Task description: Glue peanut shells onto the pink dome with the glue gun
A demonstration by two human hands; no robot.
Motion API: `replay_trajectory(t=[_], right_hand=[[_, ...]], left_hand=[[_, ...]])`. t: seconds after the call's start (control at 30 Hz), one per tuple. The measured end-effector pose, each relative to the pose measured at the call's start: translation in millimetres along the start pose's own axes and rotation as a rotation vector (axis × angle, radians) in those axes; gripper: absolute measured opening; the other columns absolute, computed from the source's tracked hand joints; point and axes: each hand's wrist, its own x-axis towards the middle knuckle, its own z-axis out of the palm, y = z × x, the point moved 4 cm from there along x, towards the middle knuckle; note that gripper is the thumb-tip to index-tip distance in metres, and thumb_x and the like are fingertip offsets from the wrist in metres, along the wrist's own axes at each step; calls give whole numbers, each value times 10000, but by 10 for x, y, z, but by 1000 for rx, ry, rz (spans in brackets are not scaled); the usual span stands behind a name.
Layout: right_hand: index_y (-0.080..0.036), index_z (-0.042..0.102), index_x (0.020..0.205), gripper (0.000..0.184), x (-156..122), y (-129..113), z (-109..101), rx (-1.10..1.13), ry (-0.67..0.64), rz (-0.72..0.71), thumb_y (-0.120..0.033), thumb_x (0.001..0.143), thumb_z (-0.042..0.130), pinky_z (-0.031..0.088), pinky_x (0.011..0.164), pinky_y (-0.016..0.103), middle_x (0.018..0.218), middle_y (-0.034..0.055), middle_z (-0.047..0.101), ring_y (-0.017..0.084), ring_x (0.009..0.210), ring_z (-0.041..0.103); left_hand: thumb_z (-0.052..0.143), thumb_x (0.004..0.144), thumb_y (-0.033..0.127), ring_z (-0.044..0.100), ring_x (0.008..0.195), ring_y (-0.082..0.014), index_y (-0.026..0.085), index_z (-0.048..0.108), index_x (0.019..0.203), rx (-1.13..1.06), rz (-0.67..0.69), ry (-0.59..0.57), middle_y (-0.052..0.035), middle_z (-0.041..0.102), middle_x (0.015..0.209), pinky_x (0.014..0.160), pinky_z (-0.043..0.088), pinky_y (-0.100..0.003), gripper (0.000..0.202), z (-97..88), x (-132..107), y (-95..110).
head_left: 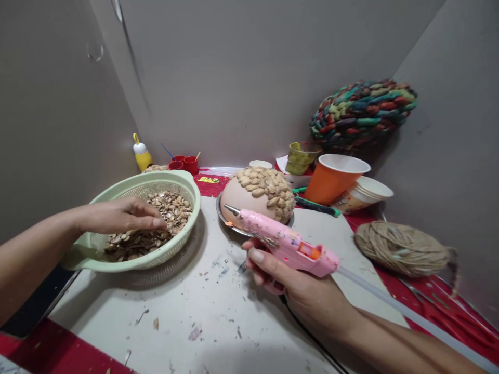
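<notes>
My right hand (pixel 284 275) is wrapped around a pink hot glue gun (pixel 288 241), its metal nozzle pointing left; a long clear glue stick (pixel 409 309) sticks out of its back. Behind the nozzle, a smooth beige dome (pixel 239 197) rests in a shallow metal dish (pixel 225 217). Pistachio-like nutshells (pixel 268 184) cover the dome's top and right side. On the left, my left hand (pixel 128 215) reaches into a pale green colander (pixel 191 195) of loose nutshells (pixel 171 208). Its thumb and fingers come together at the shells; what lies between the fingertips is hidden.
Orange paper cup (pixel 331 179), stacked cups (pixel 366 195), green-handled tool (pixel 317 206) and twine ball (pixel 401 249) stand right. A multicoloured braided piece (pixel 364 111) leans on the wall. Small red pots (pixel 191 165) and a yellow bottle (pixel 142 156) are behind. Shell bits litter the white board (pixel 175 322).
</notes>
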Motion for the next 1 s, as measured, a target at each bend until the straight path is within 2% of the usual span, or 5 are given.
replay_trajectory(t=[0.1, 0.23, 0.33, 0.53, 1.0], right_hand=[[-171, 698, 983, 522, -4, 22, -19, -48, -5, -1, -633, 750, 776, 353, 495, 218, 695, 8, 613, 103, 604, 525], [-179, 694, 993, 495, -12, 29, -27, -58, -1, -3, -615, 772, 771, 356, 501, 209, 722, 14, 628, 100, 619, 536], [-176, 697, 979, 496, -6, 25, -23, -73, -6, -4, -621, 770, 768, 366, 506, 213, 712, 15, 626, 99, 609, 530], [-172, 700, 973, 518, -5, 26, -9, -106, -10, -13, -644, 767, 753, 375, 507, 232, 689, 19, 618, 114, 602, 525], [-182, 689, 954, 443, -2, 62, -9, -100, -32, -21, -597, 810, 747, 367, 504, 216, 687, 6, 613, 105, 607, 531]], left_hand=[[856, 662, 258, 712, 780, -244, 221, 822, 921, 297, -109, -156, -66, 793, 896, 669, 545, -261, 263, 7, 37, -93], [827, 715, 313, 667, 644, -200, 142, 776, 1032, 398, -114, 215, -49, 766, 780, 542, 508, -230, 363, -419, 47, -142], [768, 799, 287, 605, 615, -143, 112, 742, 1087, 346, -32, 302, 0, 720, 711, 548, 499, -196, 338, -574, -23, -118], [753, 792, 174, 662, 874, -170, 131, 720, 1152, 90, 47, 211, -68, 782, 1013, 697, 543, -212, 364, -532, -90, -111], [718, 721, 55, 603, 657, -124, 163, 677, 918, -379, -29, 345, -61, 713, 821, 606, 508, -200, 228, -314, -32, -170]])
